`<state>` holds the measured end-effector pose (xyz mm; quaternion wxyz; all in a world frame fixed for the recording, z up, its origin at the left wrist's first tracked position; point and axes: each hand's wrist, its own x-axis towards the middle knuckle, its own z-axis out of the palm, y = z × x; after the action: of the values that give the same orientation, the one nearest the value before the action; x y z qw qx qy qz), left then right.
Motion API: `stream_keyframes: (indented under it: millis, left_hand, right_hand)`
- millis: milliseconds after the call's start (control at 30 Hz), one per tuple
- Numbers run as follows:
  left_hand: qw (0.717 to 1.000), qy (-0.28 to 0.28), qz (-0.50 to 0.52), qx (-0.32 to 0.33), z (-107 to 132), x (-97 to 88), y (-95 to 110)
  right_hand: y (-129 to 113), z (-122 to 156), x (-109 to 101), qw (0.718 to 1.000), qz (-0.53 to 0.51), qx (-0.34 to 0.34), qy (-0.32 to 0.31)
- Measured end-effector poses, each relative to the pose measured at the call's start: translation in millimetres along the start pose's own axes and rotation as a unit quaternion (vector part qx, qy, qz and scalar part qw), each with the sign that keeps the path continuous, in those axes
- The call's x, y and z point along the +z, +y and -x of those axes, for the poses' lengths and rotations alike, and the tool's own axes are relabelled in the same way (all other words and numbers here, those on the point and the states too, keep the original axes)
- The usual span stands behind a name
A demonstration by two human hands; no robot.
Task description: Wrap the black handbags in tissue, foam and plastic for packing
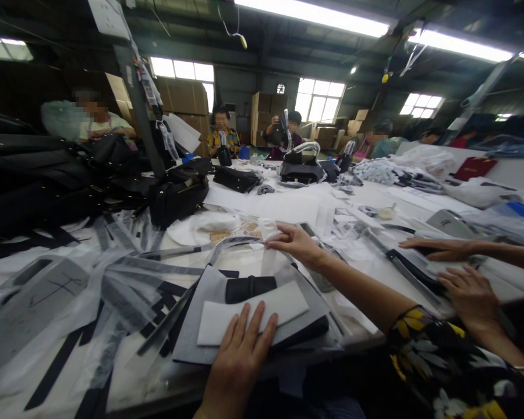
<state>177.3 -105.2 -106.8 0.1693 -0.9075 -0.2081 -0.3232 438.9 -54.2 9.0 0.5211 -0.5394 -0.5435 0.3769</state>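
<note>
My left hand (238,349) lies flat with fingers spread on a white sheet (283,305) at the near table edge. The sheet rests on a grey piece (192,331) and partly covers a black leather roll (250,287). My right hand (294,241), on an arm with a floral sleeve, reaches forward beyond the roll. Its thumb and fingers pinch the top edge of a clear plastic film (271,256) that stands up over the grey piece.
A co-worker's two hands (456,273) press a black strap at the right. Clear film and black strips (113,279) litter the left of the white table. Black handbags (177,195) stand further back. Several people sit along the far side.
</note>
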Motion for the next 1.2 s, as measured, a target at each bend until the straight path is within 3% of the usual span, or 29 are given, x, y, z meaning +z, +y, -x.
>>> stream_keyframes:
  millis: [167, 333, 500, 667, 867, 1000, 1100, 1133, 1200]
  left_hand:
    - [0.998, -0.057, -0.005, 0.012, -6.6, -6.7, -7.1]
    - [0.996, -0.083, -0.021, 0.026, -16.4, -2.2, -16.1]
    - [0.995, -0.09, -0.024, 0.024, -20.4, -0.6, -18.5]
    - [0.994, -0.109, 0.005, 0.014, -23.4, -5.8, -16.7]
    - [0.993, -0.115, 0.023, 0.01, -25.9, -6.4, -14.4]
    - [0.993, -0.114, 0.018, 0.018, -26.4, -6.2, -13.7]
    - [0.993, -0.114, 0.018, 0.022, -26.9, -7.3, -14.2]
    - [0.993, -0.115, 0.018, 0.022, -27.0, -7.6, -14.5]
    - [0.993, -0.117, 0.019, 0.02, -27.2, -7.6, -14.9]
  right_hand:
    - [-22.8, 71.2, -3.8, 0.981, 0.172, -0.083, -0.039]
    - [-12.4, 125.3, 0.5, 0.928, 0.311, -0.184, -0.094]
    - [16.1, 149.0, 9.8, 0.857, 0.434, -0.256, -0.104]
    - [35.1, 159.0, 12.1, 0.83, 0.469, -0.286, -0.101]
    - [37.6, 160.7, 2.4, 0.826, 0.447, -0.307, -0.154]
    - [10.6, 158.7, -9.6, 0.873, 0.337, -0.274, -0.221]
    - [-5.0, 152.9, -11.4, 0.917, 0.274, -0.229, -0.177]
    - [-4.8, 150.0, -9.9, 0.919, 0.285, -0.226, -0.15]
    - [4.4, 143.6, -5.2, 0.897, 0.348, -0.249, -0.112]
